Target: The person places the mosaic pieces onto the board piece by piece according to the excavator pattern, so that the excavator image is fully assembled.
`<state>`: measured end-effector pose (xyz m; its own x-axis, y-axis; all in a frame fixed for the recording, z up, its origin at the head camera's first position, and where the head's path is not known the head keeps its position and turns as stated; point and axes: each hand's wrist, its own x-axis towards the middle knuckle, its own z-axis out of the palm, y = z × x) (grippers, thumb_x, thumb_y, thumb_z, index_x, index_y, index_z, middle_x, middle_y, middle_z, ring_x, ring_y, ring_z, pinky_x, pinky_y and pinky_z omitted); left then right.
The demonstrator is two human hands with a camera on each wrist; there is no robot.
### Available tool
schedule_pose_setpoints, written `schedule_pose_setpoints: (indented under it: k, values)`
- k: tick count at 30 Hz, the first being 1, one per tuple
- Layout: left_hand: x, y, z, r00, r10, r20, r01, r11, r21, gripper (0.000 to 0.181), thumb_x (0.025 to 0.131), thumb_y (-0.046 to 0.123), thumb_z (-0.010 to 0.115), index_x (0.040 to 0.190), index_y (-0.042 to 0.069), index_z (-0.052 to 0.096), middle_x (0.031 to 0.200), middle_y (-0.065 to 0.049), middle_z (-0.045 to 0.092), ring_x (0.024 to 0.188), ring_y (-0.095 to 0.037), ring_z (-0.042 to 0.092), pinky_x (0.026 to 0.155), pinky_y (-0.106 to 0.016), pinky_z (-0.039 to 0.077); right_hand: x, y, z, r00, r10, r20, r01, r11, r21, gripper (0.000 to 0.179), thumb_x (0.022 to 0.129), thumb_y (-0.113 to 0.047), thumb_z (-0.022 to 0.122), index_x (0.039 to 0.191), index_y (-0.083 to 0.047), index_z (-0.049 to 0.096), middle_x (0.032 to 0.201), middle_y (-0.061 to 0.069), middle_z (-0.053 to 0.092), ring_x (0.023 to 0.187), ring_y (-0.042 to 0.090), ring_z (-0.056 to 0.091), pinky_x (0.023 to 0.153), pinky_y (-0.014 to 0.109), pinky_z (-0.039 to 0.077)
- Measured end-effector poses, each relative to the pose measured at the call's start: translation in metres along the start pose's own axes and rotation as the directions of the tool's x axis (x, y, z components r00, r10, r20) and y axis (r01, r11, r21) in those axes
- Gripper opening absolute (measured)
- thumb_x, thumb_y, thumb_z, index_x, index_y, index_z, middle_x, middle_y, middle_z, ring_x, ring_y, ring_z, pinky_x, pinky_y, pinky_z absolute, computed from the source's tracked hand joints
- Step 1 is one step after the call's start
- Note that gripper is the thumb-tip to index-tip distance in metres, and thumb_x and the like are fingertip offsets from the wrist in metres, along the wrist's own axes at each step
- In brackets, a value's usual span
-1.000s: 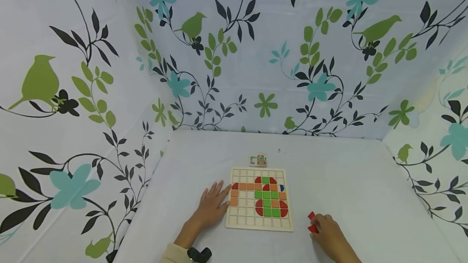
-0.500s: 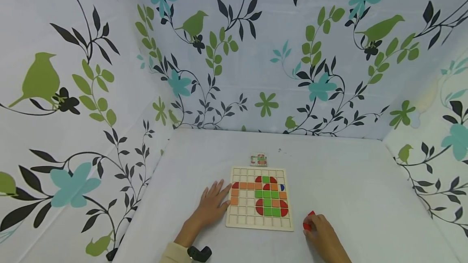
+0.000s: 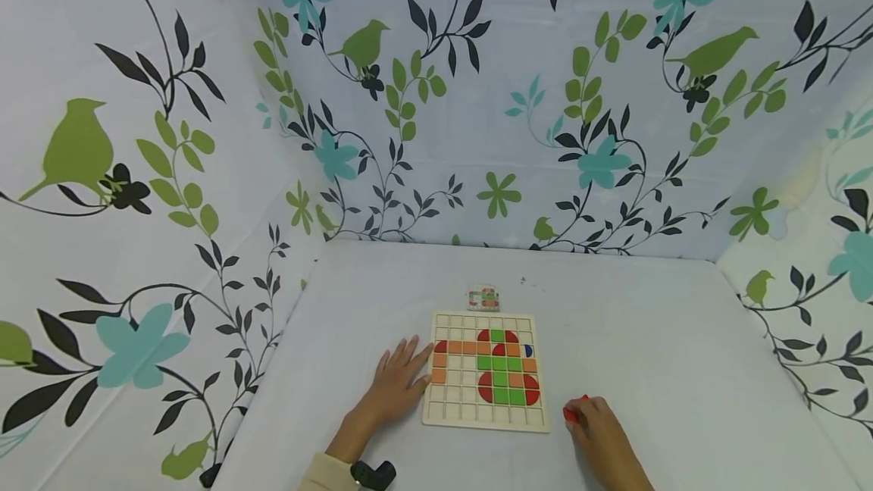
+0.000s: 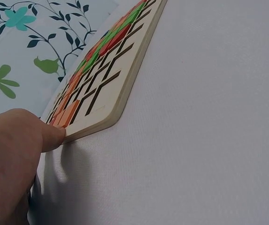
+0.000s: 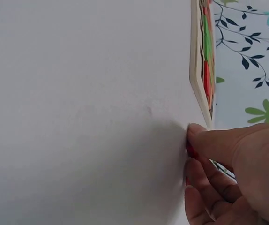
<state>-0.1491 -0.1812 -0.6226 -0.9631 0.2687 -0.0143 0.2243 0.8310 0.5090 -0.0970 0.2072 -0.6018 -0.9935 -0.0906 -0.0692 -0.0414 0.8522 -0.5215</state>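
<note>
A square wooden puzzle board (image 3: 458,424) with a grid of cells lies on the white table, filled partly with orange, green and red tiles and one blue half-round tile (image 3: 528,351). Against its left edge rests my left hand (image 3: 395,385), fingers spread; in the left wrist view the thumb (image 4: 54,137) touches the board's rim near a corner. Right of the board, my right hand (image 3: 602,430) pinches small red tiles (image 3: 570,415) close to the tabletop. Fingers mostly cover these red tiles (image 5: 191,150) in the right wrist view, so their full shape is hidden.
A small picture card (image 3: 483,298) with a coloured pattern lies just behind the board. White table surface (image 3: 655,324) extends to the right. Cloth printed with birds and leaves (image 3: 498,97) hangs behind and at both sides.
My right hand has shifted slightly left, nearer the board. The two red tiles, seen apart at first, are now drawn together in its fingers. My left hand stays in place.
</note>
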Motion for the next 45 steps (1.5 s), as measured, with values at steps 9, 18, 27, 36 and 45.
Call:
schedule_pose_setpoints:
  k: [9, 18, 27, 36, 45]
  values:
    - [-0.001, 0.004, -0.001, 1.0, 0.014, -0.011, -0.014, 1.0, -0.012, 0.058, 0.108, 0.034, 0.056, 0.162, 0.017, 0.044, 0.171, -0.019, 0.032, 0.16, -0.044, 0.023, 0.123, -0.072, 0.017, 0.023, -0.009, 0.0, 0.999, 0.022, -0.025, -0.022, 0.999, -0.024, 0.022, 0.095, -0.005, 0.077, 0.115, 0.0, 0.07, 0.107, 0.012, 0.063, 0.099, 0.025, 0.063, 0.089, 0.049, 0.057]
    - [-0.003, 0.004, -0.004, 1.0, 0.008, -0.01, -0.008, 1.0, -0.019, 0.058, 0.108, 0.033, 0.056, 0.162, 0.017, 0.044, 0.171, -0.019, 0.031, 0.16, -0.046, 0.022, 0.123, -0.073, 0.015, 0.043, -0.067, 0.011, 0.99, -0.109, -0.092, 0.11, 0.994, 0.009, 0.024, 0.098, -0.013, 0.077, 0.12, -0.007, 0.072, 0.111, 0.007, 0.064, 0.101, 0.022, 0.063, 0.09, 0.043, 0.06]
    - [-0.003, -0.001, -0.001, 1.0, 0.028, -0.007, -0.028, 0.999, -0.014, 0.057, 0.109, 0.033, 0.055, 0.163, 0.018, 0.043, 0.171, -0.019, 0.031, 0.16, -0.046, 0.022, 0.123, -0.073, 0.015, 0.05, -0.148, 0.058, 0.886, -0.46, -0.061, 0.458, 0.888, -0.038, 0.016, 0.095, -0.014, 0.08, 0.106, -0.014, 0.069, 0.1, -0.002, 0.063, 0.092, 0.013, 0.06, 0.081, 0.031, 0.057]
    - [-0.004, -0.003, 0.003, 0.999, 0.047, -0.005, -0.047, 0.999, -0.018, 0.057, 0.11, 0.032, 0.054, 0.164, 0.019, 0.041, 0.171, -0.019, 0.031, 0.159, -0.046, 0.022, 0.122, -0.074, 0.015, 0.051, -0.163, 0.094, 0.875, -0.482, 0.038, 0.483, 0.876, -0.02, 0.016, 0.094, -0.018, 0.082, 0.106, -0.015, 0.071, 0.101, -0.004, 0.062, 0.091, 0.011, 0.057, 0.083, 0.033, 0.053]
    - [-0.004, -0.003, -0.001, 0.999, 0.044, -0.014, -0.044, 0.999, -0.014, 0.056, 0.11, 0.031, 0.053, 0.164, 0.019, 0.041, 0.172, -0.019, 0.03, 0.16, -0.045, 0.022, 0.122, -0.074, 0.015, 0.052, -0.161, 0.095, 0.878, -0.477, 0.021, 0.478, 0.879, -0.007, 0.015, 0.097, -0.022, 0.08, 0.108, -0.016, 0.072, 0.103, -0.006, 0.063, 0.095, 0.012, 0.059, 0.084, 0.035, 0.052]
